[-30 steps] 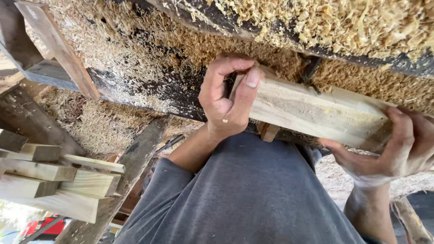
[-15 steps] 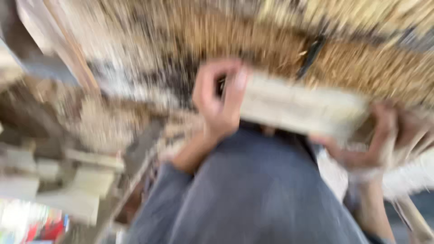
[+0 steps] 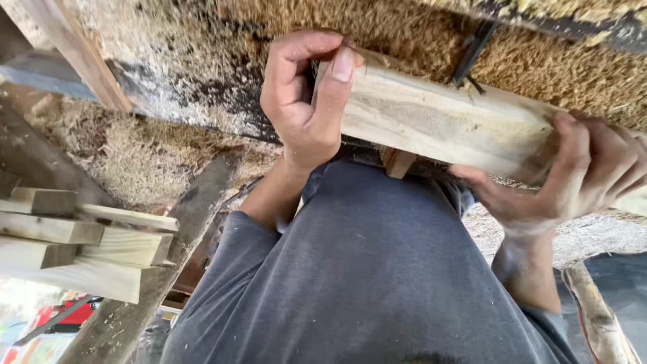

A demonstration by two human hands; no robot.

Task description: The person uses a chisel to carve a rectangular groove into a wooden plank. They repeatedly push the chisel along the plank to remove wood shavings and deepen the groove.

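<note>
One wooden block (image 3: 445,125), both hands on it. Left hand (image 3: 303,101) wraps the near-left end, thumb over the top edge. Right hand (image 3: 573,178) cups the right end from below, fingers curled round it. Block is pale, rough-sawn, rectangular, with greyish streaks and a darker worn right corner; it sits at the edge of the sawdust-covered table (image 3: 202,87), just above the person's grey shirt (image 3: 364,283). Stack of about five pale cut wood pieces (image 3: 74,243) lower left.
</note>
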